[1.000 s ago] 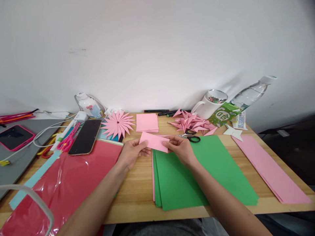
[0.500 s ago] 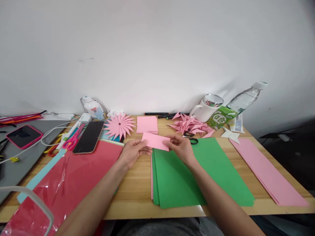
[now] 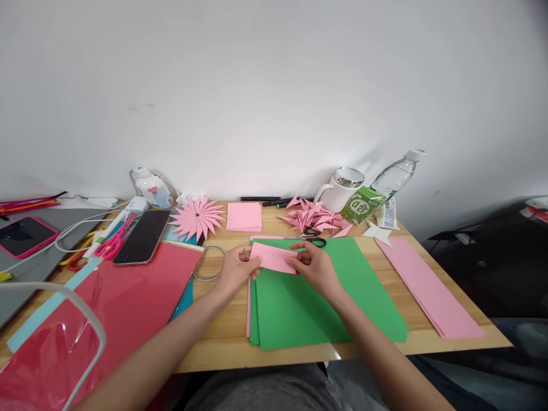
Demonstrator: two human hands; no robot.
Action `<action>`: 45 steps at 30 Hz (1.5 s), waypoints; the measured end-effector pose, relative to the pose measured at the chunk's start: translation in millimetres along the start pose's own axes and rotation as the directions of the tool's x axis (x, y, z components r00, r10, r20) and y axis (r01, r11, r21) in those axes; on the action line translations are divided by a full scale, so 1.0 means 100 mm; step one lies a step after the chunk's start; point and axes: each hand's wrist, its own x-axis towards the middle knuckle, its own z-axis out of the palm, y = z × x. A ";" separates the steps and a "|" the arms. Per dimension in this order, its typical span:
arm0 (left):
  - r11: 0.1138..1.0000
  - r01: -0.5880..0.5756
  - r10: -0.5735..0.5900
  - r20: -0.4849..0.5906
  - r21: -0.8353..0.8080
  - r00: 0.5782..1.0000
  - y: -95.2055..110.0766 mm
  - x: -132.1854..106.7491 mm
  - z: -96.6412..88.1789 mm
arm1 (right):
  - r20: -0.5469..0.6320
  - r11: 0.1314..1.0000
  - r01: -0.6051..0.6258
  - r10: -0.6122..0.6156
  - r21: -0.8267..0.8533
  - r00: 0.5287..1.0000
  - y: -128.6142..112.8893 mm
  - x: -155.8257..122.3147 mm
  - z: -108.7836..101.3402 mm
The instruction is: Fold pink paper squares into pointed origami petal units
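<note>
A small pink paper rectangle is held up between my two hands, over the far left part of the green paper stack. My left hand pinches its left end, thumb in front. At the right end my right hand grips it with thumb and fingers. Behind the hands lies a stack of pink square sheets. A folded pink paper star with many points sits to the left of it, and a heap of pink folded pieces to the right. Black-handled scissors rest by the green stack's far edge.
Red paper in clear film, a phone and pink scissors occupy the left. A mug, green packet and water bottle stand back right. Long pink paper strips lie at the right.
Both hands and the pink rectangle have moved slightly down and nearer over the green stack. The view has shifted right, and a round metal ring now shows left of my left hand.
</note>
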 end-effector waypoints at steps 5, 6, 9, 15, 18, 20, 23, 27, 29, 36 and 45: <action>0.834 -0.323 0.353 0.017 0.448 0.935 -0.18 -0.11 0.11 | -0.072 0.970 0.076 -0.095 -0.233 0.993 0.11 -0.18 0.05; 0.761 -0.370 0.397 0.068 0.532 0.915 -0.21 -0.12 0.12 | -0.087 0.951 0.097 -0.128 -0.294 0.988 0.13 -0.21 0.07; 0.554 -0.413 0.405 0.200 0.723 0.892 -0.25 -0.17 0.16 | -0.113 0.872 0.173 -0.250 -0.457 0.962 0.19 -0.24 0.09; 0.253 -0.310 0.254 0.246 0.917 0.935 -0.15 -0.23 0.23 | -0.068 0.639 0.175 -0.336 -0.749 0.939 0.17 -0.26 0.15; 0.212 -0.338 0.343 0.255 0.917 0.904 -0.11 -0.23 0.25 | -0.050 0.454 0.128 -0.361 -0.882 0.931 0.10 -0.27 0.17; 0.194 -0.430 0.388 0.334 0.882 0.859 -0.12 -0.22 0.25 | -0.003 0.369 0.163 -0.412 -0.915 0.911 0.08 -0.29 0.17; 0.160 -0.572 0.372 0.488 0.804 0.790 -0.17 -0.19 0.23 | 0.206 0.317 0.385 -0.475 -0.867 0.855 0.08 -0.33 0.15; 0.117 -0.637 0.384 0.557 0.762 0.737 -0.25 -0.15 0.20 | 0.370 0.340 0.544 -0.458 -0.767 0.808 0.10 -0.35 0.13; 0.088 -0.655 0.385 0.581 0.750 0.717 -0.28 -0.14 0.20 | 0.384 0.331 0.551 -0.452 -0.766 0.805 0.11 -0.35 0.14; -0.023 -0.674 0.357 0.636 0.738 0.685 -0.35 -0.11 0.22 | 0.419 0.285 0.567 -0.441 -0.773 0.794 0.14 -0.32 0.15; -0.363 -0.656 0.320 0.750 0.661 0.578 -0.29 -0.15 0.19 | 0.382 0.328 0.569 -0.486 -0.754 0.786 0.21 -0.30 0.13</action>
